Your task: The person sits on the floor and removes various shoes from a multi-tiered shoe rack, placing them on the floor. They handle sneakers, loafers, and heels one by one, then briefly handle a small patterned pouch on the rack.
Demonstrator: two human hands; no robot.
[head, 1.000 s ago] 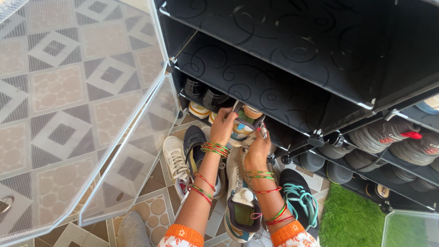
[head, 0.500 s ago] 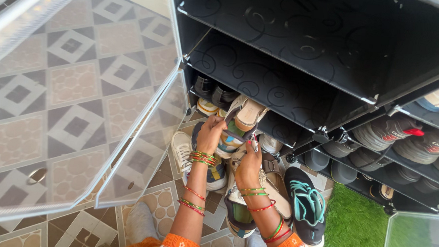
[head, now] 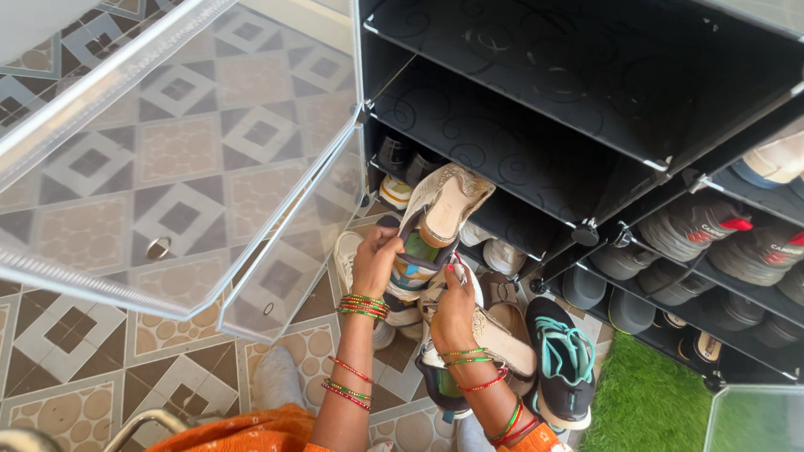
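Sandal (head: 444, 205), light and stiff-soled: left hand (head: 378, 257) fingers closed around its heel; right hand (head: 453, 296) pinches strap at five o'clock.

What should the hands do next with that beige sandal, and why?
Probably lift the beige sandal onto the empty black shelf just above. Both the left hand and right hand grip it toe-up in front of the rack, while that shelf is bare and shoes crowd the floor below.
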